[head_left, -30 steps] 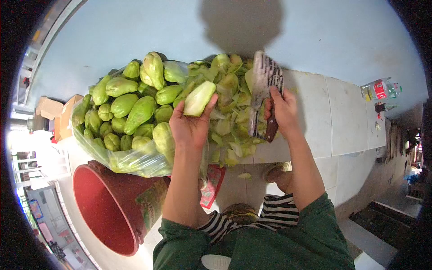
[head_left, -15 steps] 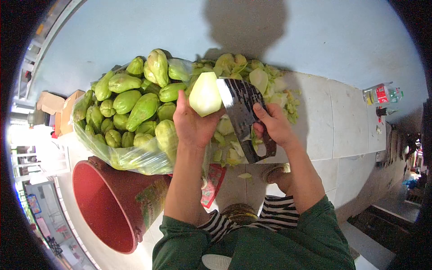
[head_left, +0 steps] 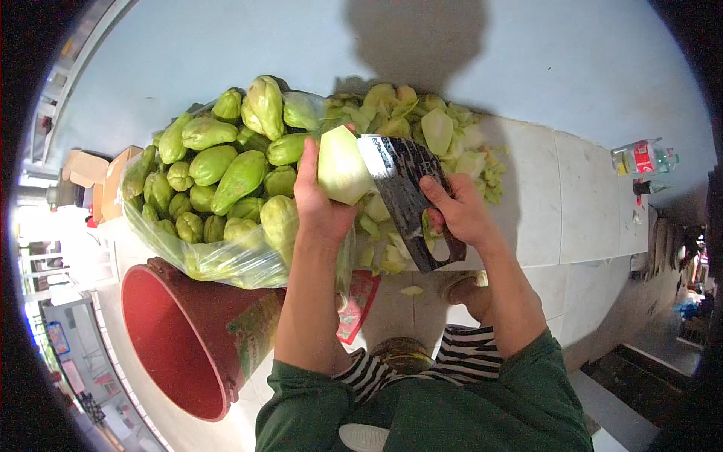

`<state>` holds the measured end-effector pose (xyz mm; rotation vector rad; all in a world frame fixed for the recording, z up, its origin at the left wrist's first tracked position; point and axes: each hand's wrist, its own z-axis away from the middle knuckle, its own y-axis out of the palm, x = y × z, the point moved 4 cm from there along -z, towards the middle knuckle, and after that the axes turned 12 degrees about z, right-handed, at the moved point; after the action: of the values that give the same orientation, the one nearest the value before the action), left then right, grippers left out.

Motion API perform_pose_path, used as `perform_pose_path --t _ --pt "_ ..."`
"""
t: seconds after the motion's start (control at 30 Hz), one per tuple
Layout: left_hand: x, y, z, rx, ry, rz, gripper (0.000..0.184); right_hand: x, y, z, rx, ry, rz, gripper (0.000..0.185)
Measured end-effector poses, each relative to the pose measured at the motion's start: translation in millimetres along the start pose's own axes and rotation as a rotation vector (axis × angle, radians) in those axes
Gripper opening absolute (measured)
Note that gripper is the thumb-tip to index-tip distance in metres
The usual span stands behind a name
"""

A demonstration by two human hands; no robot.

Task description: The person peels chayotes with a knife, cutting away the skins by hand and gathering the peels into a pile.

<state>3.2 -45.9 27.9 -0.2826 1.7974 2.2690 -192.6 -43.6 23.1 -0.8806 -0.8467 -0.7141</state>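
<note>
My left hand is closed round a pale, peeled chayote, its cut faces turned up. In my right hand is a broad dark cleaver, gripped with the thumb on the blade's side near the handle. The blade's bright edge lies close beside the chayote; whether it touches, I cannot tell. Behind and below the blade spreads a heap of peelings. To the left of my left hand, a clear plastic bag bulges with several green, unpeeled chayotes.
A red bucket lies on its side at the lower left. Cardboard boxes stand beyond the bag. At the right, a plastic bottle with a red label lies on the white tiled ledge along the wall.
The chayote has turned and tilted in my left hand, showing a different cut face. My right hand and the cleaver have shifted only slightly.
</note>
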Motion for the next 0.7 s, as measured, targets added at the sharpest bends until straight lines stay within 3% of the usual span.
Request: perform_pose_path --t 0.37,0.47,0.7 --pt "-3 1 2 0.098 0.013 -0.028 0.051 4 0 1 -0.018 -0.052 0.033 0.047" --pt "7 0 3 -0.027 0.017 -0.049 0.051 8 3 3 -0.013 -0.065 0.07 0.048" --pt "1 3 5 -0.017 0.053 -0.048 0.052 3 -3 2 -0.054 -0.007 0.034 0.049"
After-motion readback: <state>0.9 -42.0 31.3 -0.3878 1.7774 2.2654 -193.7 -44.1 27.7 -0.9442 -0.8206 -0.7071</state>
